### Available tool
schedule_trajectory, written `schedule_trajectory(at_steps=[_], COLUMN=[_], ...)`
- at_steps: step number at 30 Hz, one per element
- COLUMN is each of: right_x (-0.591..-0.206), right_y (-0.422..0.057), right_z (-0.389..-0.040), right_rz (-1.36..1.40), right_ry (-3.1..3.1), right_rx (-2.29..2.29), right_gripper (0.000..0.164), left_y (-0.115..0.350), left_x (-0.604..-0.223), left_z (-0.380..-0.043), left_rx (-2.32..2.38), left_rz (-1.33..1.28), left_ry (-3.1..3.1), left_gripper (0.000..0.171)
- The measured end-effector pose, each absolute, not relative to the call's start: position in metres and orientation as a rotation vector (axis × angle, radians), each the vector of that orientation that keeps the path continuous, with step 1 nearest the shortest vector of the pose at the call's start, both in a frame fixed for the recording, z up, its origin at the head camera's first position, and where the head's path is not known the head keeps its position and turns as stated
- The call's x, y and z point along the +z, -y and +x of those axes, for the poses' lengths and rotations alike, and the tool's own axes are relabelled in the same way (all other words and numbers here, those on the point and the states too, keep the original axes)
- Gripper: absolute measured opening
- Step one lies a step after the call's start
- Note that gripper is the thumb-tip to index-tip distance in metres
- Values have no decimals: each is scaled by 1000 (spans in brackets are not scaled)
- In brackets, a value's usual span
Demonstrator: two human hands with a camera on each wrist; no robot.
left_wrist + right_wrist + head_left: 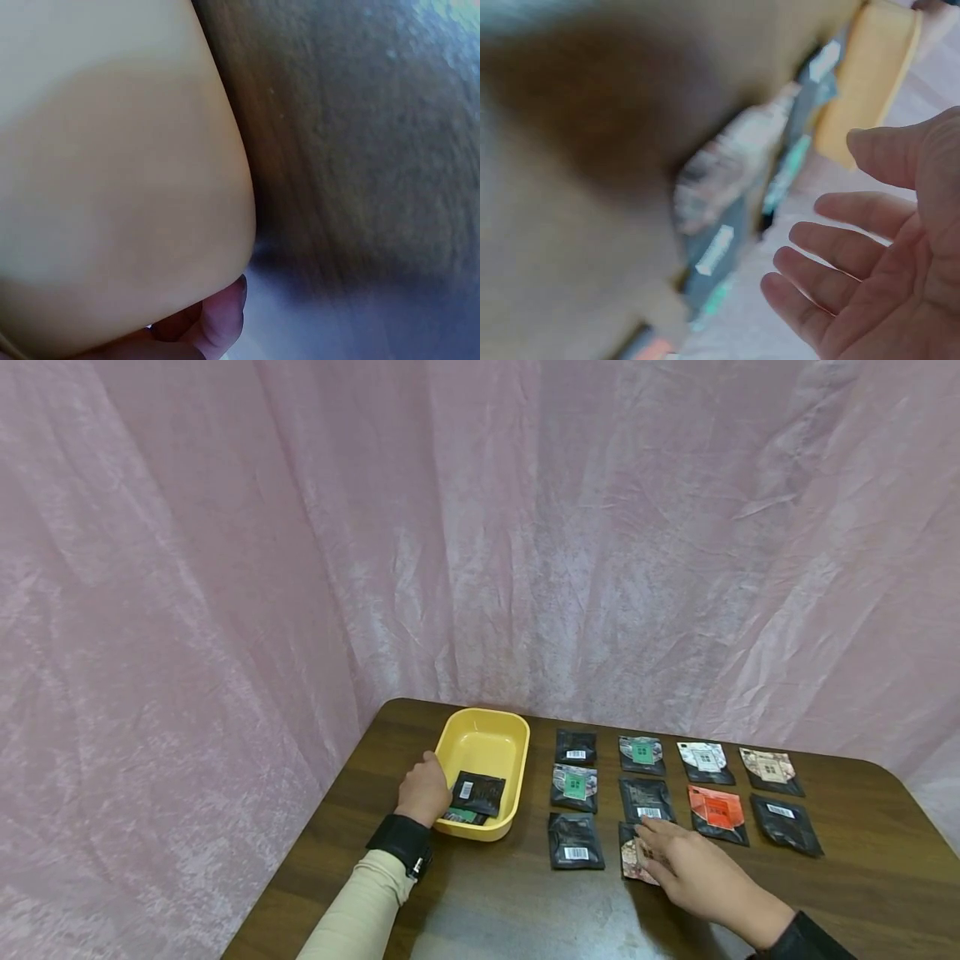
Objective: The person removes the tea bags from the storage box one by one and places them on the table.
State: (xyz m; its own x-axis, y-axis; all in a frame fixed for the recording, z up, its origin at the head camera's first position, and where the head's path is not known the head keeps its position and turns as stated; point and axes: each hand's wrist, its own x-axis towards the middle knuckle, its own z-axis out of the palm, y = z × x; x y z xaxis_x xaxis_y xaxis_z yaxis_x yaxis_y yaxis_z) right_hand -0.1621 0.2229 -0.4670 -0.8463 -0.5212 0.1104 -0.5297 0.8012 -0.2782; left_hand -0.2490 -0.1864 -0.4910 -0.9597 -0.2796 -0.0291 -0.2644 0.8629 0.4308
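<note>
A yellow plastic basin (481,718) stands on the left of the table, and my left hand (423,792) grips its left side. Its fingertips (225,319) show against the basin wall (150,225) in the left wrist view. Inside lie a black sachet (478,792) with a white barcode and a green-labelled sachet (461,816) partly beneath it. My right hand (693,870), fingers spread and loosely bent, hovers over a pale patterned sachet (630,863), partly covering it. In the right wrist view that hand (855,255) holds nothing, with the patterned sachet (727,169) beyond its fingers.
Flat sachets lie in rough rows right of the basin, including a black one (576,842), a green-labelled one (574,787), a red one (717,814) and a white-labelled one (706,762). A black sachet (786,824) lies far right. A pink curtain (480,568) hangs behind the table.
</note>
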Motion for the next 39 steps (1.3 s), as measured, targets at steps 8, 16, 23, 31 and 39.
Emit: schedule_trajectory(at_steps=[8,16,23,31,39], right_x=[-429,-406,-402,-418,-449], right_y=[-193,-146,-95,-39,-8], right_z=[-191,-222,-243,-261,-270], right_rz=[939,1045,1128,1222,1326], right_ry=[2750,2708,2783,2889,2945], right_rx=[429,406,468,492,364], right_gripper=[50,57,63,64,61], left_y=[186,186,186,187,190], left_x=[-490,-491,-489,-492,-515], left_z=[-247,-248,-248,-248,-265], left_rx=[-685,-687,-680,-672,-644], left_rz=[434,427,421,421,385], left_ry=[2995,2988,2977,2976,2949], left_gripper=[49,52,51,48,49])
